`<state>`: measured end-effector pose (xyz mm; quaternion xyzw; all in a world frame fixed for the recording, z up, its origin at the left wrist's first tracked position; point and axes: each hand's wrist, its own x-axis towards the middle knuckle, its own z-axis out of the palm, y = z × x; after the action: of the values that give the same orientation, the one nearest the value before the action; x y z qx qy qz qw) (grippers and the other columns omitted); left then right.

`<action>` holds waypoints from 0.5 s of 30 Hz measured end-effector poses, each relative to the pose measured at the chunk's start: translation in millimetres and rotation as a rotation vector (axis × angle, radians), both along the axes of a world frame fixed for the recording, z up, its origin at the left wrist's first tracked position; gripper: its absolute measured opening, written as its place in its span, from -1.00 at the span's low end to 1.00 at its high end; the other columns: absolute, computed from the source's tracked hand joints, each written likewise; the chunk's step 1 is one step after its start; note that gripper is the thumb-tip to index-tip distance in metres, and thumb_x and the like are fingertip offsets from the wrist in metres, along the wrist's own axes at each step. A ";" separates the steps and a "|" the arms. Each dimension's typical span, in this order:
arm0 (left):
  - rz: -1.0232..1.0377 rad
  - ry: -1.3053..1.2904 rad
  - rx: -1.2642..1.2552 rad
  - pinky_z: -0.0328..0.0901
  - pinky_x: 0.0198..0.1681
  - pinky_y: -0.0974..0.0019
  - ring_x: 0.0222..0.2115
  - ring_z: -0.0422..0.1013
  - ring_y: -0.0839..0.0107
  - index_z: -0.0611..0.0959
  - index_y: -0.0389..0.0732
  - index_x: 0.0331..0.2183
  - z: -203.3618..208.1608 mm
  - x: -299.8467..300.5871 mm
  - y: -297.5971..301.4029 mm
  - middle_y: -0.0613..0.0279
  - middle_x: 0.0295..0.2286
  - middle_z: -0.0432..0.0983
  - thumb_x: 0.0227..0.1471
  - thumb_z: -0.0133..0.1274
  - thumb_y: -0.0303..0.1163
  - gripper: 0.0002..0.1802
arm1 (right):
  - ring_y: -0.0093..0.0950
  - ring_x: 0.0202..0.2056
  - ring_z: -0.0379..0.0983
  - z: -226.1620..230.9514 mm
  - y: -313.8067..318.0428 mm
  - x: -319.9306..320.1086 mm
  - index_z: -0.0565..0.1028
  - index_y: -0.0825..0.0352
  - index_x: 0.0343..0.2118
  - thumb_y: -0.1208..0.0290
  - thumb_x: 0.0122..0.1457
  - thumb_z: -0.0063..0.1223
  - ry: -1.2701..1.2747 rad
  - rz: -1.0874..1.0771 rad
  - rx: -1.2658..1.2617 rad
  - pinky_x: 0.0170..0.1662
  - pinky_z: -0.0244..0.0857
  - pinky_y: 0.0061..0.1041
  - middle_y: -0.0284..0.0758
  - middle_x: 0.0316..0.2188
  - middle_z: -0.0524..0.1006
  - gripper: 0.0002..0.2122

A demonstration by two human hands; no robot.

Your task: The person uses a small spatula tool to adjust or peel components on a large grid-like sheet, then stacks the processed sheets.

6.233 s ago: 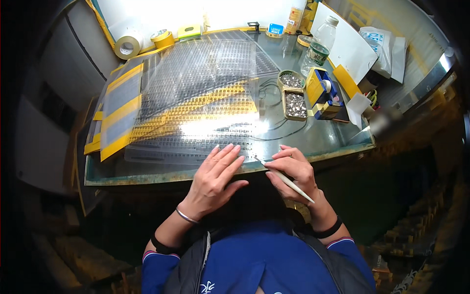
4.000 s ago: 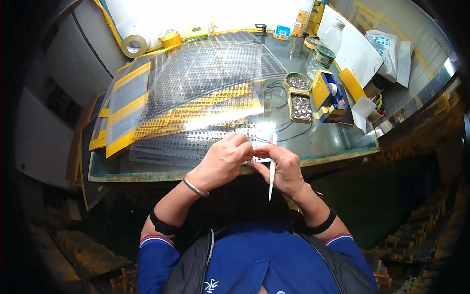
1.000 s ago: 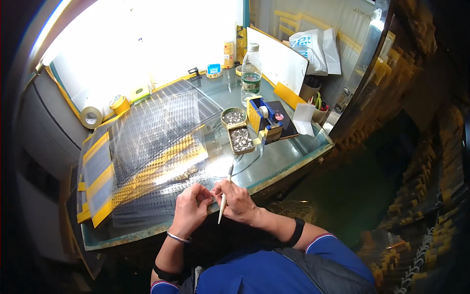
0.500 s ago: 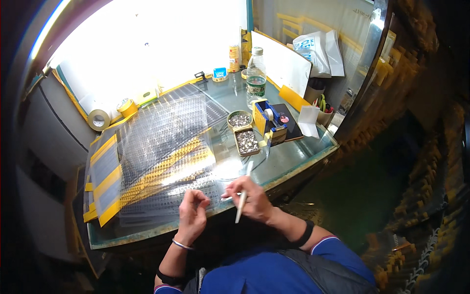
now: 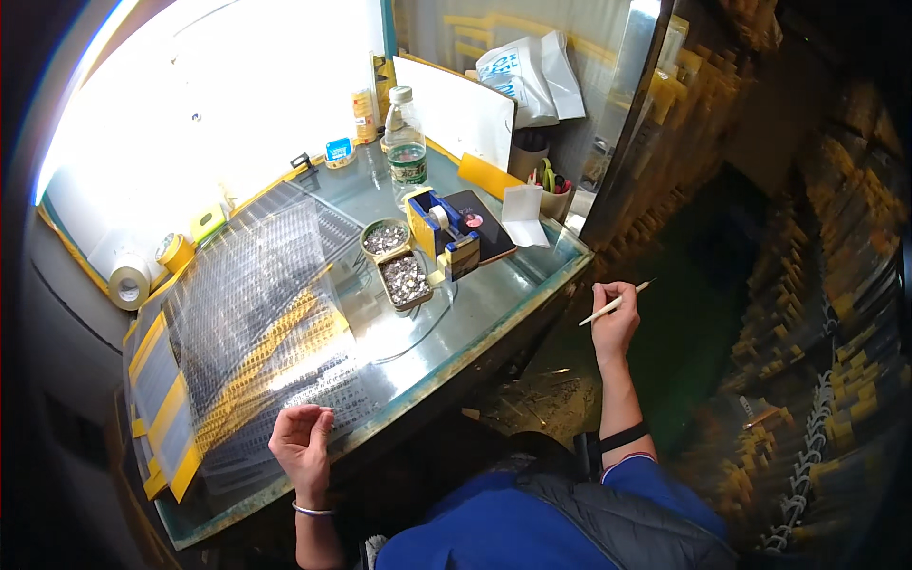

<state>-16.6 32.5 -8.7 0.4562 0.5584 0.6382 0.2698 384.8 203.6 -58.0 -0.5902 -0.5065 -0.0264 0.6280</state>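
Observation:
My right hand is closed round a slim pale pen-shaped tool with a thin dark tip pointing up and to the right. It is raised beyond the table's right front edge, off the glass top. My left hand is over the table's near edge, thumb and fingertips pinched together; whatever is between them is too small to make out. Closest to it are stacked clear sheets printed with rows of small dark marks, some with yellow bands. A rectangular tin and a round tin hold small silvery pieces.
On the glass-topped table stand a blue tape dispenser, a dark phone-like slab, a plastic bottle and a folded white card. Tape rolls lie at the left. A pen cup stands at the back right.
My hands have parted: the right swung far right and up with the pen-shaped tool, off the table. My left hand moved left and down, still pinched. The whole view has shifted and turned.

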 end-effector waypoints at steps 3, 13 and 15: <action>0.022 0.002 -0.012 0.35 -0.28 0.53 -0.42 0.45 0.58 0.50 -0.29 -0.40 -2.0 -3.1 -3.3 0.27 -0.47 0.52 -0.04 0.09 -0.72 -0.85 | -0.37 -0.51 0.50 -2.0 1.7 -12.7 0.41 0.32 -0.42 0.45 0.05 0.21 -0.037 0.012 -0.026 -0.44 0.33 -0.46 -0.27 -0.57 0.51 -0.84; 0.043 0.041 0.021 0.26 -0.36 0.58 -0.46 0.35 0.66 0.52 -0.29 -0.40 0.1 2.1 -3.4 0.37 -0.50 0.46 0.03 0.08 -0.62 -0.94 | -0.33 -0.48 0.51 7.4 -6.7 -27.1 0.49 0.30 -0.38 0.43 0.08 0.18 -0.221 -0.035 0.020 -0.41 0.36 -0.45 -0.26 -0.52 0.54 -0.89; 0.033 0.054 0.016 0.22 -0.38 0.59 -0.47 0.30 0.68 0.50 -0.28 -0.35 -4.8 -0.4 -3.1 0.40 -0.48 0.41 0.09 0.03 -0.56 -0.96 | -0.42 -0.49 0.48 27.2 -13.6 -39.4 0.49 0.35 -0.38 0.45 0.08 0.17 -0.209 -0.001 0.082 -0.38 0.34 -0.50 -0.29 -0.52 0.53 -0.89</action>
<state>-17.0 29.4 -13.5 0.4661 0.5680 0.6344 0.2403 345.4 190.0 -30.8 -0.5583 -0.5675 -0.1091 0.5953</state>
